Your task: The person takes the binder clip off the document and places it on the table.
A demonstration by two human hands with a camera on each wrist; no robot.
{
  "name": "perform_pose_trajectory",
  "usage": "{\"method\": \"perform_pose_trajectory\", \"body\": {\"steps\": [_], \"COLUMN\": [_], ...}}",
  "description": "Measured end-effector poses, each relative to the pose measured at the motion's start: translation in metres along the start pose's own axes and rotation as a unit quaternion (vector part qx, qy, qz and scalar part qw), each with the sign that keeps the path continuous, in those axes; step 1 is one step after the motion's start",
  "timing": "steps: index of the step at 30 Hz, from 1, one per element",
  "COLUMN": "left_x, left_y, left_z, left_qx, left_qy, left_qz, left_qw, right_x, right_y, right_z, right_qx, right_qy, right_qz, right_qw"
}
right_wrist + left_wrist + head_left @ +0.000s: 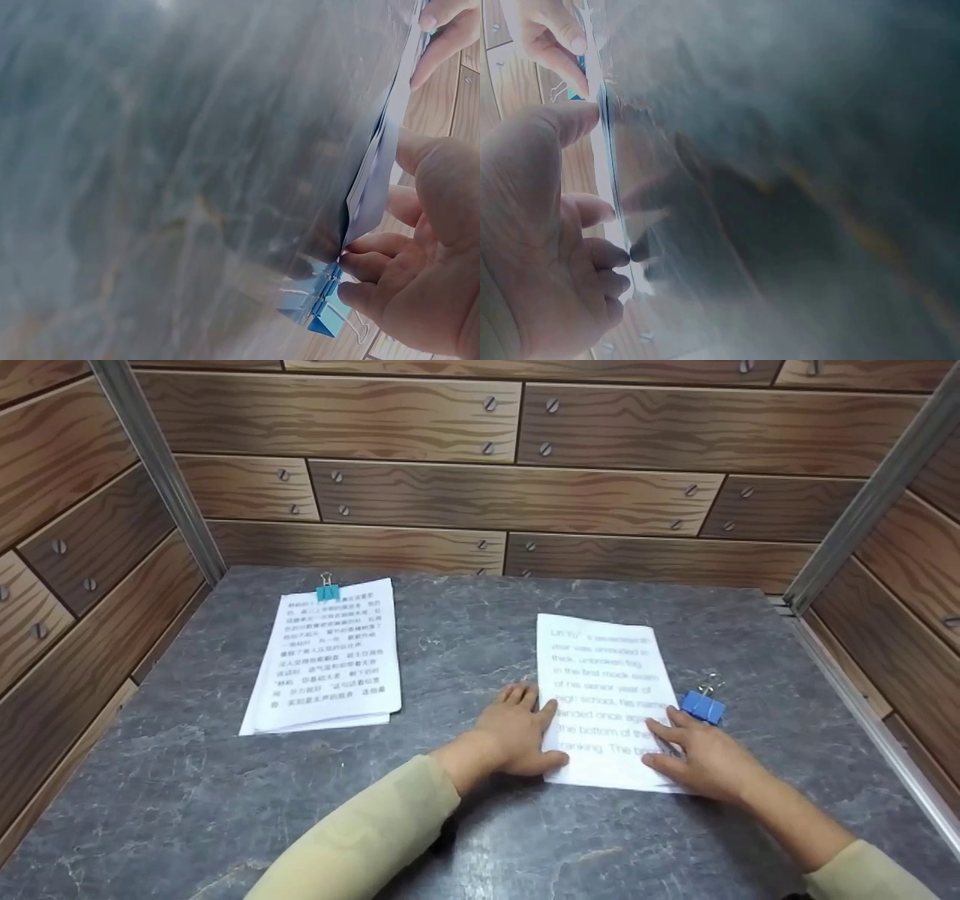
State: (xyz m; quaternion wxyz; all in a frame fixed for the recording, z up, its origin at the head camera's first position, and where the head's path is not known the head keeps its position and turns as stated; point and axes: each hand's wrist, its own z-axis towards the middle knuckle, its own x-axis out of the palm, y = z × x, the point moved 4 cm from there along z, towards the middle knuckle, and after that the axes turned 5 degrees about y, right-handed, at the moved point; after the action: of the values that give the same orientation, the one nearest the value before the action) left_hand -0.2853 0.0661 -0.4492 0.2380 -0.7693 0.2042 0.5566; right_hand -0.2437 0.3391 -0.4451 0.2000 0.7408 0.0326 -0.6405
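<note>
A stack of printed sheets [604, 697] with large English text lies on the grey marbled table, slightly slanted. My left hand [517, 731] rests at its left edge, fingers spread and thumb over the lower left corner. On the opposite side, my right hand [709, 757] touches the right edge with thumb and fingertips. The right wrist view shows the sheets' edges [371, 172] slightly fanned apart near the right thumb. Just beyond the right fingers lies a blue binder clip [703, 706], off the paper; its body [327, 315] is close to the fingertips in the right wrist view.
Another paper stack [326, 660], printed with Chinese characters, lies at the left with a teal binder clip [327, 589] on its top edge. Wood-patterned panels [420, 495] and metal corner posts [161, 472] enclose the table [465, 622] at the back and sides.
</note>
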Motion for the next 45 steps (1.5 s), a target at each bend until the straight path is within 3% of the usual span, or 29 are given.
{"method": "perform_pose_trajectory", "body": {"steps": [5, 12, 19, 26, 34, 45], "left_x": [-0.003, -0.018, -0.025, -0.021, -0.014, 0.006], "left_y": [0.015, 0.051, 0.11, 0.178, 0.237, 0.287], "left_z": [-0.021, -0.06, -0.101, -0.141, -0.178, -0.198], "left_qx": [0.008, 0.008, -0.024, -0.071, -0.115, -0.158], "left_qy": [-0.027, -0.065, -0.107, -0.147, -0.151, -0.104], "left_qz": [-0.001, 0.011, -0.016, -0.036, -0.03, -0.048], "left_qw": [0.9996, 0.9978, 0.9938, 0.9859, 0.9814, 0.9807], "right_x": [-0.001, -0.012, -0.016, -0.011, 0.001, 0.03], "right_y": [0.006, 0.033, 0.077, 0.131, 0.195, 0.266], "right_z": [0.003, 0.01, 0.038, 0.079, 0.127, 0.168], "right_qx": [-0.001, -0.027, -0.038, -0.067, -0.104, -0.118], "right_qy": [-0.008, -0.072, -0.084, -0.065, -0.058, 0.01], "right_qz": [-0.001, -0.01, 0.002, 0.018, 0.015, 0.02], "right_qw": [1.0, 0.997, 0.996, 0.995, 0.993, 0.993]}}
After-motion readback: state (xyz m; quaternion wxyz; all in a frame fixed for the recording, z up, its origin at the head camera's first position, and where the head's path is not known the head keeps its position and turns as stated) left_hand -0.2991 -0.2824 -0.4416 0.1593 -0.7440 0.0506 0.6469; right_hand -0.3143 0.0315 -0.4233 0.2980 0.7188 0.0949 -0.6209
